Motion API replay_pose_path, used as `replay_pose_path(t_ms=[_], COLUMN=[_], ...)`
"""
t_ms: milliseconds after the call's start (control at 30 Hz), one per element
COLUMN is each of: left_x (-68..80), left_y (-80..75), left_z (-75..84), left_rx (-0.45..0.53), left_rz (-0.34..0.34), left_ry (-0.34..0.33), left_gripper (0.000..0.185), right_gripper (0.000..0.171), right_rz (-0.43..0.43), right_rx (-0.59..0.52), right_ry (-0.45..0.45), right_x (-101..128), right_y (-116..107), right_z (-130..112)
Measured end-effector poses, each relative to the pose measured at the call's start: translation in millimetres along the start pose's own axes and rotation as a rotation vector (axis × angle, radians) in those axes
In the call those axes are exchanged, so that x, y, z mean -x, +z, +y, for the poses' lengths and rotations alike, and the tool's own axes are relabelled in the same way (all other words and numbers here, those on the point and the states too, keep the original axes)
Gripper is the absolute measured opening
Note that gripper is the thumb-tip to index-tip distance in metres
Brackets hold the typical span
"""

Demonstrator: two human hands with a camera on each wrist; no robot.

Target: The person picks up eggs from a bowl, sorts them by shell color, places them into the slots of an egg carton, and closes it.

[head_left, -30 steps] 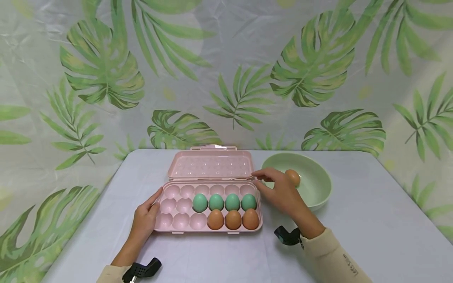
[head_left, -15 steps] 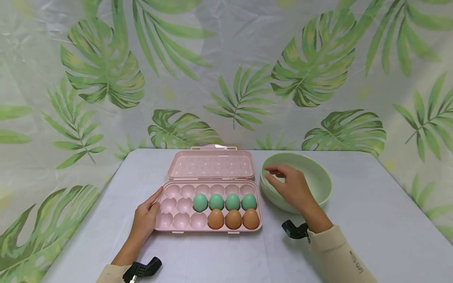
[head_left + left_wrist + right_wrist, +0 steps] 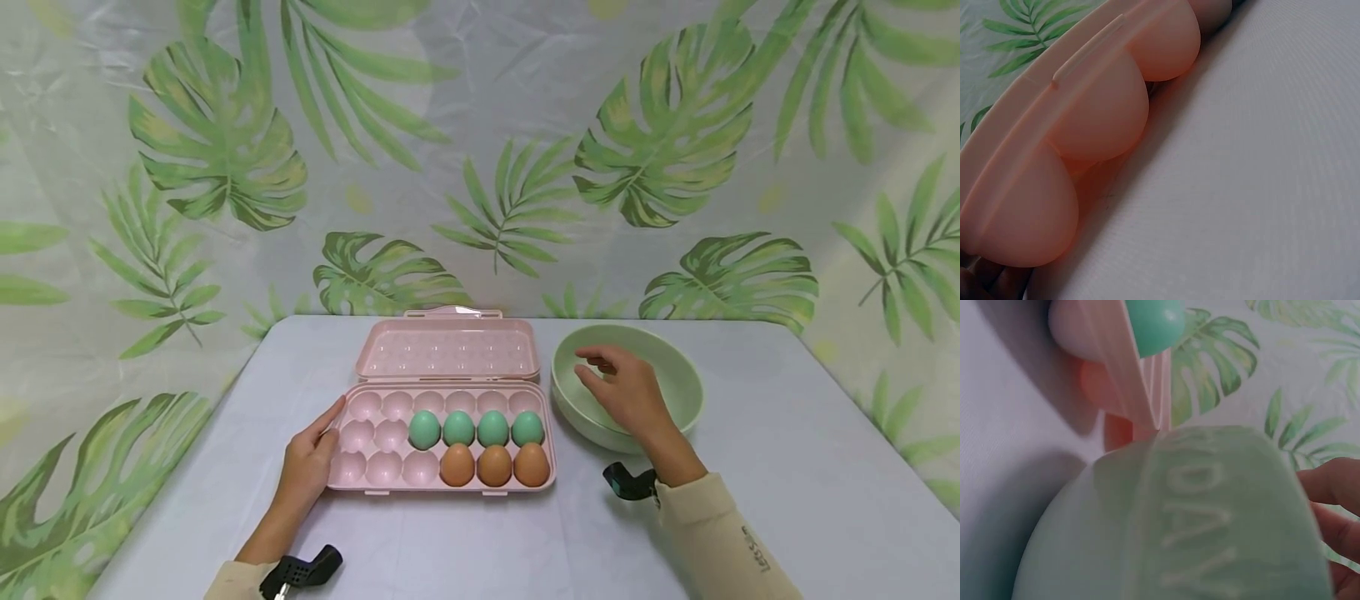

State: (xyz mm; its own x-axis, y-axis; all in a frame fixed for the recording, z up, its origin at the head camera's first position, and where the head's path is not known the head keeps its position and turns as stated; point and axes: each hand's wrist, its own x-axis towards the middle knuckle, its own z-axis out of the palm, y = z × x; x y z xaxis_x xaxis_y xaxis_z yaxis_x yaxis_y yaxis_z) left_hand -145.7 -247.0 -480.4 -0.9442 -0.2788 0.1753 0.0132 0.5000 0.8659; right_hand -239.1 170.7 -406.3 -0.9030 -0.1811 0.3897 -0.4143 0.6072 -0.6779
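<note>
A pink plastic egg box [image 3: 442, 487] lies on the table with its lid [image 3: 447, 348] folded back. Green eggs [image 3: 458, 427] fill part of its middle row, and brown eggs [image 3: 494, 465] stand in the right part of the front row. My left hand [image 3: 303, 454] holds the box by its left edge, with fingers reaching under it in the left wrist view. My right hand [image 3: 626, 392] is over a pale green bowl [image 3: 682, 379], fingers loosely bent and apart, with nothing seen between them. Whatever lies in the bowl beneath that hand is hidden.
A white cloth [image 3: 780, 467] covers the table. Behind it hangs a leaf-patterned sheet [image 3: 495, 125]. The bowl stands close to the box's right side, and its wall [image 3: 1229, 512] rises near the right wrist camera.
My right hand has moved right, from the box's right edge to over the bowl. A brown egg seen in the bowl earlier is now out of sight. The left hand stays put.
</note>
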Motion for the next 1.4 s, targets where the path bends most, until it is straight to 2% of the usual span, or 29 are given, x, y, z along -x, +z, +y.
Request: replay_pose_path(t_ms=[633,967,1400], left_x=[1.2,0.8,-1.1], left_y=[-1.8,-1.3,-0.1], left_z=[-0.7,0.1,0.7], left_rx=[-0.019,-0.016,-0.007], left_rz=[-0.003,-0.009,-0.016], left_ry=[0.003,0.001,0.012], left_gripper=[0.045,0.045,0.046], right_gripper=[0.041,0.049,0.056], right_rz=[0.004,-0.034,-0.124], right_rx=[0.112,0.156,0.188], right_ry=[0.091,0.097,0.162], right_x=[-1.7,-2.6,-2.9], right_y=[-3.0,-4.7,-7.9], right_z=[19.8,23.2,22.9])
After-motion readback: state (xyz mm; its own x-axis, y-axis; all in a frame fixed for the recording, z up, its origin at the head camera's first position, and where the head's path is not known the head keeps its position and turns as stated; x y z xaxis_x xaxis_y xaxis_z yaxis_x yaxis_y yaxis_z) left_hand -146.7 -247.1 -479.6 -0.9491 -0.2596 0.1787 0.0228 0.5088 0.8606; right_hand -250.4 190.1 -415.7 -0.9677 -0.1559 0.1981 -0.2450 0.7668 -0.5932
